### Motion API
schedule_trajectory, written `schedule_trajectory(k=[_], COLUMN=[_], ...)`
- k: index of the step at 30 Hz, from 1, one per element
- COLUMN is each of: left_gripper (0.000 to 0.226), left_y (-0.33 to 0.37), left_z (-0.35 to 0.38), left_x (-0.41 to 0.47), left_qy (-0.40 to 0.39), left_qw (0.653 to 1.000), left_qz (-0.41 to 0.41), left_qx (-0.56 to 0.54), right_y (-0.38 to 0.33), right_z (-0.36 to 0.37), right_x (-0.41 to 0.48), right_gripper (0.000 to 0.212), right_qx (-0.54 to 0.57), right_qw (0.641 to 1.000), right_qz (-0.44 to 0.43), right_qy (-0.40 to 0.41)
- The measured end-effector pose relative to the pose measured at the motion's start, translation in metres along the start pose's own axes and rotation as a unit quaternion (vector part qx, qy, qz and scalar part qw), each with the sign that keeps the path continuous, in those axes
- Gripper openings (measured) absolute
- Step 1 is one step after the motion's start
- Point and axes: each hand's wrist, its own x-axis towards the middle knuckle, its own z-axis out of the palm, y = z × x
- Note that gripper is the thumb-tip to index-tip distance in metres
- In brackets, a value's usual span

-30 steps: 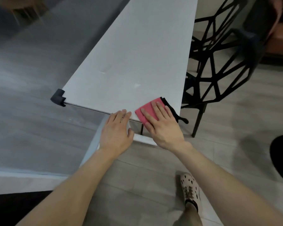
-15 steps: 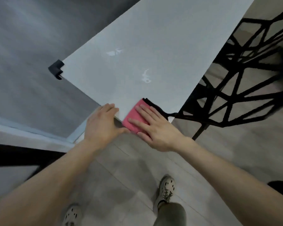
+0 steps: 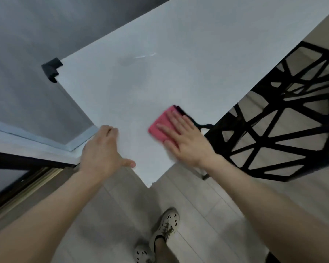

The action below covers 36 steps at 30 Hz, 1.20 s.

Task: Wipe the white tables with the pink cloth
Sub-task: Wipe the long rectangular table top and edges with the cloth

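Pink cloth (image 3: 160, 124) lies flat on the white table (image 3: 179, 59), near the table's nearest corner and close to the edge beside the black chair (image 3: 285, 130). The right hand (image 3: 186, 140) presses on the cloth, palm down, fingers spread and extended. The left hand (image 3: 101, 152) grips the table's left edge, fingers curled over it, thumb on the tabletop. A black corner guard (image 3: 51, 71) caps the far left corner. Two light shoes (image 3: 165, 224) stand on the floor below.
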Motion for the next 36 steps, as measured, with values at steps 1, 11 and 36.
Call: schedule_trajectory(k=[1,11,36], left_gripper=[0.120,0.120,0.048], left_y=[0.001,-0.003,-0.072], left_z=[0.001,0.010,-0.046], left_x=[0.000,-0.002,0.065], left_qy=[0.001,0.007,-0.053], left_qw=[1.000,0.999,0.939], left_qz=[0.000,-0.004,0.306], left_qx=[-0.003,-0.048,0.150], right_y=[0.034,-0.031,-0.096], right_z=[-0.007,0.007,0.026], right_x=[0.015,0.000,-0.022], right_gripper=[0.063,0.058,0.062], right_qx=[0.005,-0.019,0.054], right_qw=[0.995,0.996,0.985], right_qz=[0.103,-0.087,0.165], right_qy=[0.013,-0.004,0.021])
